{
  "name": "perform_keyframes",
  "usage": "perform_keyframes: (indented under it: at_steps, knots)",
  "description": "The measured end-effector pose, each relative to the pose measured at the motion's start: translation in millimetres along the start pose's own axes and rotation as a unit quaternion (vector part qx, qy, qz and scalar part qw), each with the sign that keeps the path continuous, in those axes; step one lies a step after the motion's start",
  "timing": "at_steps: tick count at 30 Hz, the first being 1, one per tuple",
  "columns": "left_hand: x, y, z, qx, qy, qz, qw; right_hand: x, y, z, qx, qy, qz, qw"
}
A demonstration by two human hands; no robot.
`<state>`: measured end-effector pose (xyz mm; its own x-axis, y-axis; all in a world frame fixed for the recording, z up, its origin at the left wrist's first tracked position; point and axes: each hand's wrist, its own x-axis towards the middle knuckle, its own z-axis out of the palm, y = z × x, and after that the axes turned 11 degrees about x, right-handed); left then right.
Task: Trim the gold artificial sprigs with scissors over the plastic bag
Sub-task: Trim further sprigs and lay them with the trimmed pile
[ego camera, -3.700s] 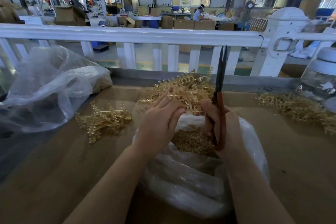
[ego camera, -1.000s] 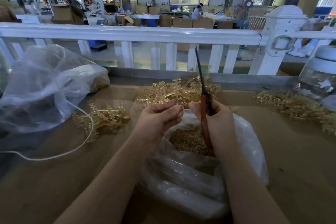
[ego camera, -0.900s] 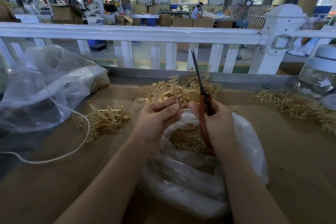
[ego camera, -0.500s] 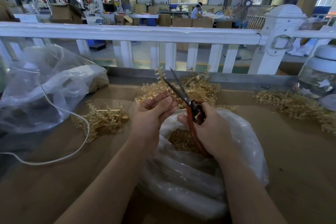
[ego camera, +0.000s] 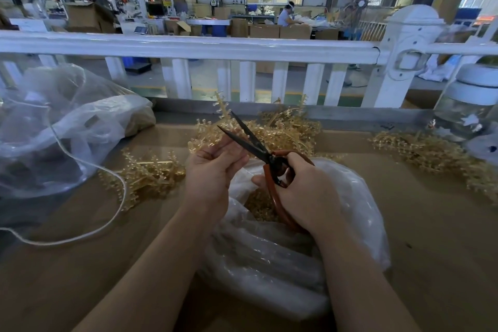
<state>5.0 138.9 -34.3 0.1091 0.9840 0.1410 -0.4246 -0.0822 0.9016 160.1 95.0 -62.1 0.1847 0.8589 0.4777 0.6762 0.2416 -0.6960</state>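
Left hand [ego camera: 213,170] pinches a gold sprig [ego camera: 215,127] upright, over the far edge of the plastic bag [ego camera: 358,213] at the table's middle. Right hand [ego camera: 301,191] grips the orange-handled scissors [ego camera: 258,148], blades narrowly parted around the stem just above the left fingertips [ego camera: 237,147]. Advice: keep the cut point over the bag mouth, clear of fingertips, so trimmings drop in.

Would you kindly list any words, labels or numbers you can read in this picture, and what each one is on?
None can be read.
Signs on the far workshop machines: too small and blurred.
Cardboard boxes: no legible print.
Scissors, plastic bag, glass jar: no text visible.
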Motion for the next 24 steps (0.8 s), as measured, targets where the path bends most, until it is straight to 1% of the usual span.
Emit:
perform_keyframes:
  at_steps: [3,11,17,24]
  knots:
    - [-0.3,-0.2,-1.5,0.001,-0.005,0.001,1.0,0.2,-0.8,1.7,-0.007,-0.001,0.001,1.0]
    - [-0.2,-0.3,-0.5,-0.032,0.012,-0.041,0.999,-2.3,-3.6,1.4,-0.034,0.048,-0.022,0.998]
    - [-0.5,0.7,-1.9,-0.045,-0.003,-0.063,0.997,-0.4,-1.4,2.1,-0.045,0.045,-0.016,0.998]
    - [0.2,0.3,-3.4,-0.043,-0.009,-0.05,0.998,0.3,-1.3,1.4,-0.043,0.042,-0.015,0.998]
